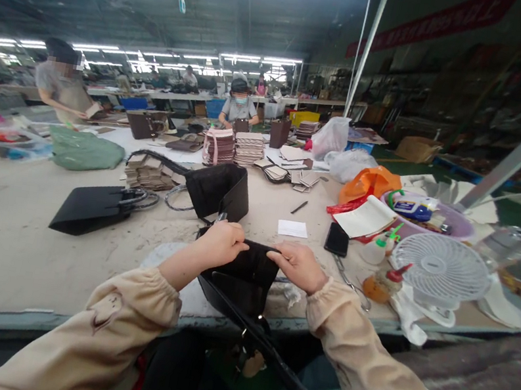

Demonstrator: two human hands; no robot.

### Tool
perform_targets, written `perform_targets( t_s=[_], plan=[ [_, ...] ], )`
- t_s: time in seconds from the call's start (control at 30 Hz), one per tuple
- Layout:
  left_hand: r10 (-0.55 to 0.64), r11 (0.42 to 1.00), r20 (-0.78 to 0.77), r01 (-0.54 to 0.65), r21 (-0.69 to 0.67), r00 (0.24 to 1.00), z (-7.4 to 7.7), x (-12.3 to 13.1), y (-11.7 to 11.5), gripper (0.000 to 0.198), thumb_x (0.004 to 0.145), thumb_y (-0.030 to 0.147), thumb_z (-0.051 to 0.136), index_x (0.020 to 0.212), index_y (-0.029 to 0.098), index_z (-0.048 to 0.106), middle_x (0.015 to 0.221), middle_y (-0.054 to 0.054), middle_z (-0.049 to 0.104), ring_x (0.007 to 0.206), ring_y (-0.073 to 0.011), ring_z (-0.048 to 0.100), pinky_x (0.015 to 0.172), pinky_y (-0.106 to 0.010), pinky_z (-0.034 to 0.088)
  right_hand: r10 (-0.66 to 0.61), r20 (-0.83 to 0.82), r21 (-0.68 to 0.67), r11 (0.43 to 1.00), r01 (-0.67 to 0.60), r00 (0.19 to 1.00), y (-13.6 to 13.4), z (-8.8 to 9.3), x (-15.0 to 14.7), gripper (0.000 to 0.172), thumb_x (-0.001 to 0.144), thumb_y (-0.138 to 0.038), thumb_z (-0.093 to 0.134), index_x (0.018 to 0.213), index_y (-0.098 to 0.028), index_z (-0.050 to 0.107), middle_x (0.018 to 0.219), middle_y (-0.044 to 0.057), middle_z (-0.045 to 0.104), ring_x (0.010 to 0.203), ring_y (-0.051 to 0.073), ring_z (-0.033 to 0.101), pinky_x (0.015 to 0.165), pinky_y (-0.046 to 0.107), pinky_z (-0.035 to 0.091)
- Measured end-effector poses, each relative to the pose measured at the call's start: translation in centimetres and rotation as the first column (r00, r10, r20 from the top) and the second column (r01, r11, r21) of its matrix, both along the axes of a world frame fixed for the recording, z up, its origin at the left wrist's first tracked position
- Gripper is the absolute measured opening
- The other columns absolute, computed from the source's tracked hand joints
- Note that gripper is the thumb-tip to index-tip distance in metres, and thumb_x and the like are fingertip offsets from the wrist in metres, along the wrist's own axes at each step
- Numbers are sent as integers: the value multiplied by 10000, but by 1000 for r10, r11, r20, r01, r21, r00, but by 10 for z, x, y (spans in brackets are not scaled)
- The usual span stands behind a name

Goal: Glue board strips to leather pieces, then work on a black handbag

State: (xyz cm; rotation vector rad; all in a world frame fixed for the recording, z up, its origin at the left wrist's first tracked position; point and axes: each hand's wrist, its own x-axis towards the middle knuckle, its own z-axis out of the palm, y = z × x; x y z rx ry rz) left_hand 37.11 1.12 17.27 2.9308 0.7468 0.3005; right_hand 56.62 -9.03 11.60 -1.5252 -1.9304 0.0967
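Observation:
A black bag (245,286) lies open at the table's front edge, its dark inside facing up, and a long black strap or flap hangs from it over the edge. My left hand (225,243) pinches the bag's far rim near its left side. At the right end of that same rim, my right hand (299,265) grips the edge between thumb and fingers. Just beyond stands another black bag (235,194), open at the top. A flat black handbag (91,208) with looped handles rests on the table to the left.
Stacks of cut pieces (248,148) stand farther back on the table (92,273). To the right are a phone (337,238), a white fan (442,267), a glue bottle (383,283) and a purple basin (459,227). Other people work across the room.

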Motion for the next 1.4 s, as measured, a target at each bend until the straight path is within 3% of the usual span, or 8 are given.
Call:
perform_targets(
  t_s=[0.1,0.27,0.43,0.6,0.83,1.2,1.4],
  plan=[
    [-4,1000,11,4,-5,1000,-2,0,2,253,825,277,554,623,141,624,699,-38,585,689,-157,541,687,-283,404,13,-50,-6,1000,-13,999,3,4,-4,383,814,-506,567,1070,-241,673,976,54,700,849,206,622,760,302,443],
    [11,1000,-8,-11,12,1000,-3,-1,4,260,826,293,551,640,137,642,710,-50,596,698,-168,556,697,-290,413,15,-35,-24,1000,-16,999,13,12,-17,323,870,-452,505,772,-236,724,700,11,683,645,140,581,608,248,396],
    [46,997,-42,-43,66,998,-2,0,4,295,821,341,567,652,119,664,715,-78,618,684,-180,568,651,-286,408,11,-1,13,1000,-11,1000,17,11,-19,343,884,-419,489,700,-209,686,667,19,647,636,133,556,609,246,375],
    [-9,1000,-53,9,-8,999,5,-8,12,270,799,358,597,658,146,687,726,-59,655,711,-167,590,653,-256,400,2,59,46,999,-5,998,16,12,-17,394,892,-414,470,592,-196,603,596,14,582,583,127,506,577,256,342],
    [-18,1000,-33,17,-23,999,12,-28,26,253,817,344,559,695,171,698,712,-23,671,674,-139,586,620,-239,374,6,58,55,998,-10,998,15,12,-14,377,897,-410,459,618,-202,607,605,19,564,609,142,517,601,265,362],
    [93,989,-3,-92,117,996,-1,-24,17,310,844,366,504,693,153,672,752,-82,685,735,-202,617,644,-291,401,9,75,48,999,-13,997,15,15,-19,367,897,-388,457,607,-201,581,592,15,539,607,144,514,596,267,367],
    [148,983,-1,-147,109,989,0,-27,12,312,841,373,499,741,148,691,794,-104,696,764,-217,632,670,-300,429,-24,95,27,999,21,995,13,16,-19,336,882,-402,490,656,-199,634,620,29,594,623,156,544,603,272,382]
  ],
)
